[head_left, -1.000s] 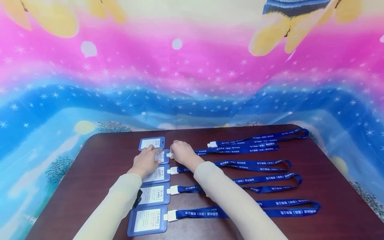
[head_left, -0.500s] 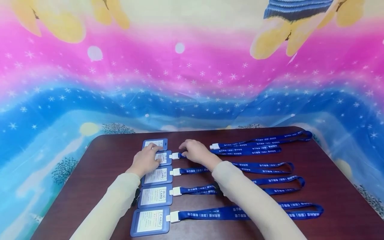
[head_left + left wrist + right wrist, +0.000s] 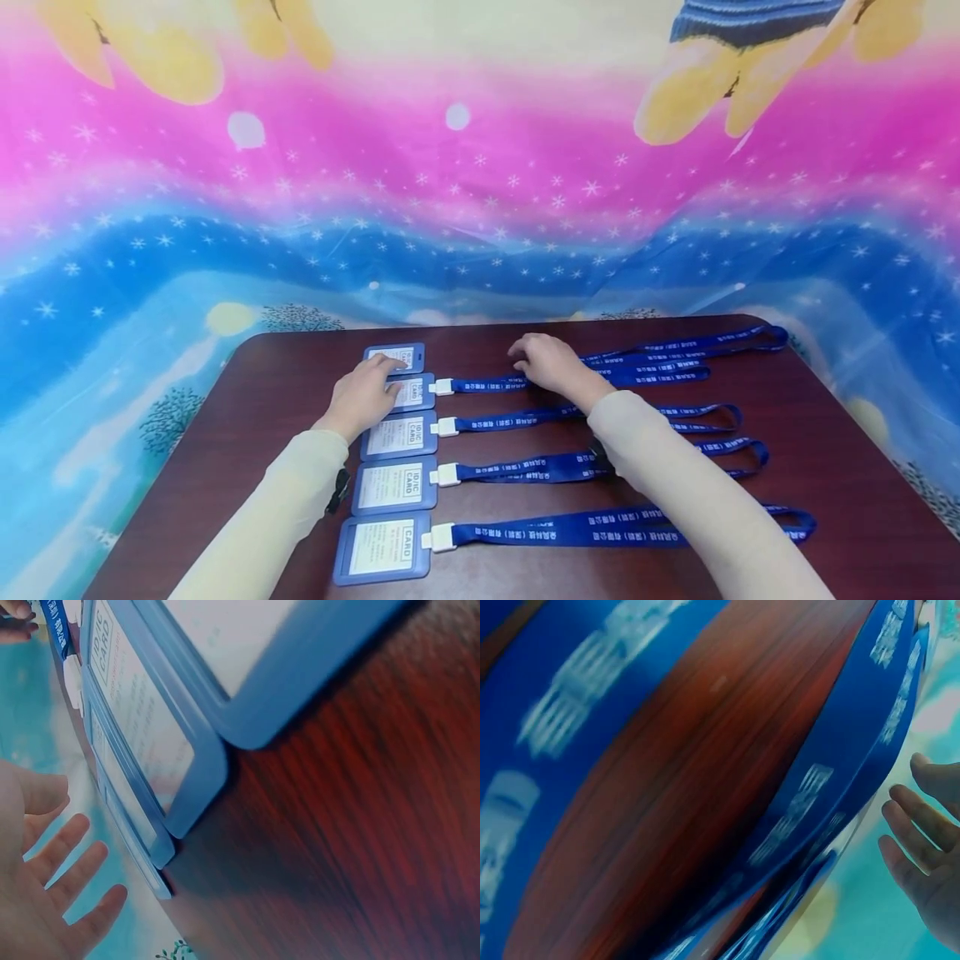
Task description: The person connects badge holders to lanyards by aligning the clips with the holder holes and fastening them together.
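Note:
Blue badge holders with white ID/IC cards lie in a column on the table. My left hand (image 3: 363, 392) is over the two farthest, the end badge holder (image 3: 414, 357) and the second badge holder (image 3: 415, 395); in the left wrist view its fingers (image 3: 94, 862) are spread and hold nothing. A white clip (image 3: 444, 387) joins the second holder to a blue lanyard (image 3: 483, 385). Above that lanyard is my right hand (image 3: 553, 362), its fingers loosely bent and holding nothing, as the right wrist view shows (image 3: 930, 855). The far holder's slot has no clip in it.
Three nearer badge holders, (image 3: 397, 435) (image 3: 394, 483) the closest holder (image 3: 384, 547) among them, have lanyards stretching right. A separate lanyard (image 3: 697, 343) lies along the far right of the dark wooden table (image 3: 247, 433). A patterned cloth (image 3: 480, 250) hangs behind.
My right hand has let go of the white clip at the second badge holder and moved right along its lanyard. The left hand has stayed over the far holders, its fingers lifting slightly.

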Demonstrator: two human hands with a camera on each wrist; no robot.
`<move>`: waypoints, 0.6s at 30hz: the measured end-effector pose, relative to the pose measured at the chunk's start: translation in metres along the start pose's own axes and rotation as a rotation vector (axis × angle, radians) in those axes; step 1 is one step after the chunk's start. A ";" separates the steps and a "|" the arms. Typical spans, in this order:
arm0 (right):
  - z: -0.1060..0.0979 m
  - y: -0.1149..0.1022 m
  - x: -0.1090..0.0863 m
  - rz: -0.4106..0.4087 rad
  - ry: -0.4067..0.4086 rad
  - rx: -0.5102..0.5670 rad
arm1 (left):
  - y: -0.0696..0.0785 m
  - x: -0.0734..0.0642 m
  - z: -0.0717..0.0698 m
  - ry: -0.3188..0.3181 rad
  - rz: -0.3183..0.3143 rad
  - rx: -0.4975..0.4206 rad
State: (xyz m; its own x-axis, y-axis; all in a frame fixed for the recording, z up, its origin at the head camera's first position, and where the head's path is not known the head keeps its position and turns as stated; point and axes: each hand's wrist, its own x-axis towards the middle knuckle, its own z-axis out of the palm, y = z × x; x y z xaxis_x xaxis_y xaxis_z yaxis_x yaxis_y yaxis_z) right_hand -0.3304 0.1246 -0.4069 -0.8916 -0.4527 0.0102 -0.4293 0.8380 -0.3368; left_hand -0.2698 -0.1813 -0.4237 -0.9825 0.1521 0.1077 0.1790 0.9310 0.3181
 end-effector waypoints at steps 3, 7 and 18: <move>-0.004 0.010 -0.005 0.020 -0.011 0.001 | -0.001 -0.001 -0.001 0.004 -0.002 -0.003; -0.007 0.022 -0.009 0.051 -0.018 0.002 | 0.000 -0.001 -0.003 0.000 -0.003 -0.006; -0.001 0.038 -0.014 0.008 0.021 -0.056 | -0.007 0.001 -0.014 -0.001 0.040 0.046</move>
State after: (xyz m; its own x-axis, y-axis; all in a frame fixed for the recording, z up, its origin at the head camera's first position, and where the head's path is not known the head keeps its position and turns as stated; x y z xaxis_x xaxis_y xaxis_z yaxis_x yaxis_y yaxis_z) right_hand -0.3347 0.1631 -0.4185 -0.8977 -0.4398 0.0274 -0.4289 0.8577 -0.2837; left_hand -0.2710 -0.1921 -0.4129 -0.9748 0.1896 0.1180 0.2152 0.9386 0.2697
